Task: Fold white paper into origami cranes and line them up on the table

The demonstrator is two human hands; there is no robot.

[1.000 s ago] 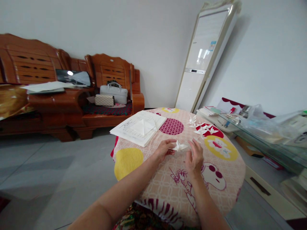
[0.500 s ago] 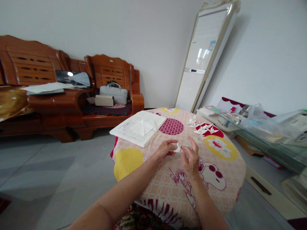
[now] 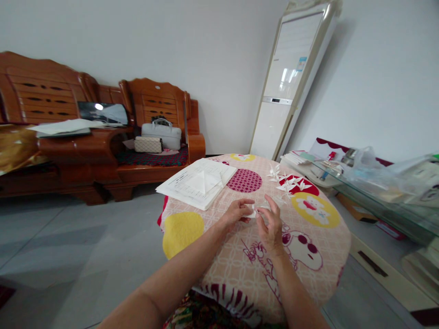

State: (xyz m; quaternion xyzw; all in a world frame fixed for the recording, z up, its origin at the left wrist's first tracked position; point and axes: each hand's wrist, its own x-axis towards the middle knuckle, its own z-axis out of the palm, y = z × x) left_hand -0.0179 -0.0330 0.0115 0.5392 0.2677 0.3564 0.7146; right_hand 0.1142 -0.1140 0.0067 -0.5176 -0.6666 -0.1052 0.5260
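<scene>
Over the middle of the cloth-covered round table (image 3: 219,260), my left hand (image 3: 237,211) is closed on a small folded white paper (image 3: 253,211). The thumb and index finger of my right hand (image 3: 270,224) pinch the paper's right edge, with another finger raised. My fingers hide much of the paper's shape. Beyond my right hand lie several white paper cranes (image 3: 290,184) in a loose cluster. To the left rests a stack of printed sheets (image 3: 181,187), with folded white paper squares (image 3: 205,182) on top.
A glass-topped stand (image 3: 373,196) with plastic bags and papers adjoins the table's right side. Behind stands a tall white air conditioner (image 3: 281,91). Wooden armchairs (image 3: 161,100) with a grey bag (image 3: 163,133) line the wall at left.
My right hand's fingers have moved slightly left and closer to the folded paper, and the raised finger has shifted. My left hand holds its place. The view has shifted very slightly.
</scene>
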